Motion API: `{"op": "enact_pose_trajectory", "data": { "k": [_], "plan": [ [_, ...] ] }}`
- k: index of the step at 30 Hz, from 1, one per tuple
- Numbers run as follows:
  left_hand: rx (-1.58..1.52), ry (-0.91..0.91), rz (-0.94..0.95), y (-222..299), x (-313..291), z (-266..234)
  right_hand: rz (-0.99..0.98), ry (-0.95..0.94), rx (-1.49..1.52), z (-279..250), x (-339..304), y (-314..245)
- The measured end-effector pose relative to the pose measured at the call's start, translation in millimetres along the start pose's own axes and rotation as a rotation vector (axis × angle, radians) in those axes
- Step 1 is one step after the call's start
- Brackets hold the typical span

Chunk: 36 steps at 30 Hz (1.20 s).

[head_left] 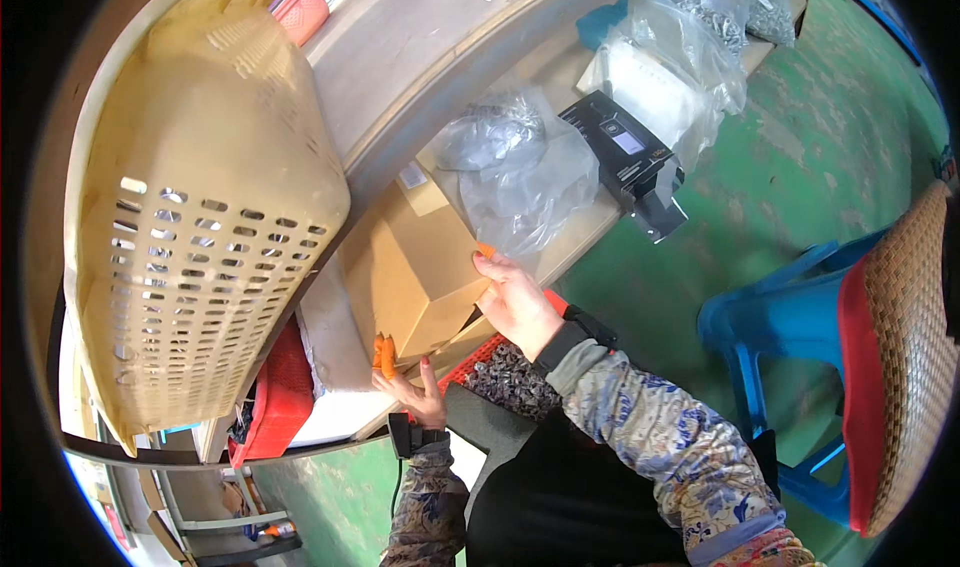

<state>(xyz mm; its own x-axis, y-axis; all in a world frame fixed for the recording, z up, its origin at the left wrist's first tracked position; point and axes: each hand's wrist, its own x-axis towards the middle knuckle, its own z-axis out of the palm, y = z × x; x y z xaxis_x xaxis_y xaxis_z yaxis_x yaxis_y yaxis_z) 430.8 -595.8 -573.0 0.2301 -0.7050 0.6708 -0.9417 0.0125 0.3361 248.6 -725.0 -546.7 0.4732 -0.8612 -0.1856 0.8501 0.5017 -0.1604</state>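
A brown cardboard box (418,242) sits on the shelf under the table, tilted in the view, with a pale label near its far end. My left hand (418,399) holds its near left corner, orange covers on the fingers against the cardboard and the thumb apart. At the box's right side, my right hand (518,302) grips the edge; one fingertip wears an orange cover and the other fingers are partly hidden. Below the box, a red tray (478,359) holds many small dark metal pieces.
A large cream perforated basket (210,167) stands on the table at left, a red bin (283,392) below it. Clear plastic bags (530,167) and a black box (620,147) lie on the shelf. A blue stool (785,317) and woven-backed seat (905,367) stand at right.
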Motion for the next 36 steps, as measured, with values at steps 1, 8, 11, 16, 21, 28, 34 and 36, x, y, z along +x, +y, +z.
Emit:
{"op": "enact_pose_trajectory", "data": {
  "k": [1,8,11,16,21,28,34,36],
  "plan": [
    [0.005,0.000,-0.001,-2.6,-2.2,-0.9,0.004,-0.001,0.002,-5.4,0.2,3.8],
    [0.077,-0.021,0.043,2.4,-0.7,4.4,-0.086,-0.139,-0.238,-26.1,6.0,-7.8],
    [0.096,-0.022,0.043,2.1,-1.6,4.7,-0.093,-0.139,-0.166,-27.5,3.1,-10.7],
    [0.032,-0.040,-0.036,-6.3,-6.4,1.9,0.108,-0.196,-0.638,-20.4,1.6,-39.7],
    [0.064,-0.057,0.001,4.9,-2.7,5.3,0.148,-0.234,-0.824,-25.0,5.4,-54.9],
    [0.071,-0.069,-0.022,-4.4,-4.5,5.3,0.260,-0.145,-0.558,-24.0,5.7,-56.7],
    [0.020,-0.017,-0.025,0.3,-1.0,8.5,0.074,0.104,-1.304,14.7,10.5,-55.3],
    [0.007,0.037,-0.036,-4.8,-1.8,5.0,0.066,0.047,-1.048,-1.5,19.1,-24.6]
  ]
}}
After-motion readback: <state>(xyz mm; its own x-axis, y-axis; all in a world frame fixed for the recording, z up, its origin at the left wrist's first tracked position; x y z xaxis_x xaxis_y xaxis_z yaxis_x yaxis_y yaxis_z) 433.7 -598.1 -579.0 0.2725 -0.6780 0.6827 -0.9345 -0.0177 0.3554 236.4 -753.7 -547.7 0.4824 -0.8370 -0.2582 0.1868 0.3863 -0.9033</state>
